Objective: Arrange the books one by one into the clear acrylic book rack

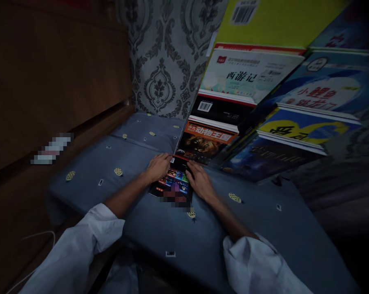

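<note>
A dark book (177, 179) with rows of small colourful pictures lies on the blue-grey pineapple-print cloth (147, 228), its lower part blurred out. At its upper left edge, my left hand (159, 166) has its fingers curled round the side. Along the opposite edge rests my right hand (199, 177), fingers bent over the book's upper right. Both hands appear to grip it from the sides; the fingertips are partly hidden. Just beyond the book stands an orange and black book (205, 141) with a lion on its cover.
Stacked rows of upright books rise at right, among them a white book (248, 71), a blue book (322, 85) and a dark blue book (273, 157). A wooden cabinet (55, 73) borders the left. Patterned wallpaper (159, 77) covers the back; a white cable (46, 233) hangs lower left.
</note>
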A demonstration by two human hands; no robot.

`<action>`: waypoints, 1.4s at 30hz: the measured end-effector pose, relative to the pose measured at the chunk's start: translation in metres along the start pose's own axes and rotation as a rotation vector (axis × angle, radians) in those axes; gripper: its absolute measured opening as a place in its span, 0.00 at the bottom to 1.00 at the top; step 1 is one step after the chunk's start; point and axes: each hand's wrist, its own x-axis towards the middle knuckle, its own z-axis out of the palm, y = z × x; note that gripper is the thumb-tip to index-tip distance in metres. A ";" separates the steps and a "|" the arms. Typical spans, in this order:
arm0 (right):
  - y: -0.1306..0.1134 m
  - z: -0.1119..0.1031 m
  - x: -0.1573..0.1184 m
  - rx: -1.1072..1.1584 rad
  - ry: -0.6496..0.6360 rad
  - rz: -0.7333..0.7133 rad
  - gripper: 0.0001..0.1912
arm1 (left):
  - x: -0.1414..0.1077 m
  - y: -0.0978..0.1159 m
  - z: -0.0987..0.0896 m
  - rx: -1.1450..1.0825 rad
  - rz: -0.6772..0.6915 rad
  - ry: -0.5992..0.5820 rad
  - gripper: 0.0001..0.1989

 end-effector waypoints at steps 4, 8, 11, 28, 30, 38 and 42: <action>-0.002 0.001 0.001 -0.008 -0.009 0.034 0.27 | 0.000 -0.001 0.002 -0.016 0.000 0.006 0.17; -0.003 0.000 0.001 -0.015 -0.009 0.025 0.27 | 0.001 -0.001 0.003 -0.025 -0.006 0.007 0.17; -0.004 -0.001 0.000 -0.021 0.003 0.017 0.27 | 0.001 0.000 0.003 -0.016 -0.005 0.012 0.18; 0.000 -0.003 -0.016 0.022 0.069 0.078 0.26 | 0.000 0.005 -0.002 -0.017 -0.027 -0.015 0.20; 0.000 -0.004 -0.022 0.043 0.062 0.089 0.26 | 0.001 0.006 -0.002 -0.020 -0.030 -0.009 0.20; -0.005 -0.007 -0.025 0.062 0.041 0.103 0.26 | 0.001 0.004 0.000 0.017 0.010 0.016 0.17; -0.008 -0.006 -0.024 0.062 0.042 0.115 0.26 | 0.004 0.003 0.000 0.063 0.087 -0.004 0.17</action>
